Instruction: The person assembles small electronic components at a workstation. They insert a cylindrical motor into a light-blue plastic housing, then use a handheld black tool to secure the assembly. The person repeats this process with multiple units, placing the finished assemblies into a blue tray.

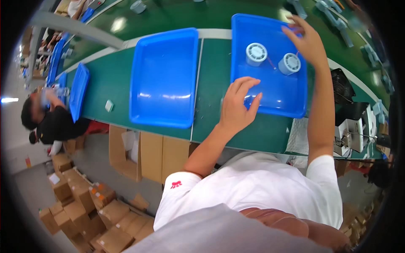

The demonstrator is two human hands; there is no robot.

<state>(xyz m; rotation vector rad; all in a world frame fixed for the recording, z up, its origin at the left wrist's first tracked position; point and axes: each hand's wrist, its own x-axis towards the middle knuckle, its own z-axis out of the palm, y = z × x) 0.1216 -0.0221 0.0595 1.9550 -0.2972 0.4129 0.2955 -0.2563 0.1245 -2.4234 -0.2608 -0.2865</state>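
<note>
Two pale blue cylindrical parts with slotted round faces stand in a blue plastic tray (270, 107). One cylindrical part (256, 54) is nearer the tray's left side, with a thin reddish wire trailing from it. The other cylindrical part (290, 63) sits to its right, slightly tilted. My left hand (239, 103) hovers over the tray's near left edge, thumb and fingers apart, with nothing between them. Above the tray's far right corner is my right hand (307, 41), its fingers bent and spread; no object shows in it.
Left of this tray lies another blue tray (164, 80) with nothing in it. A small pale piece (109, 106) rests on the green table (213, 84). Beyond runs a green conveyor (177, 14) carrying light blue parts. A person (59, 116) works at far left; cardboard boxes (116, 230) fill the floor.
</note>
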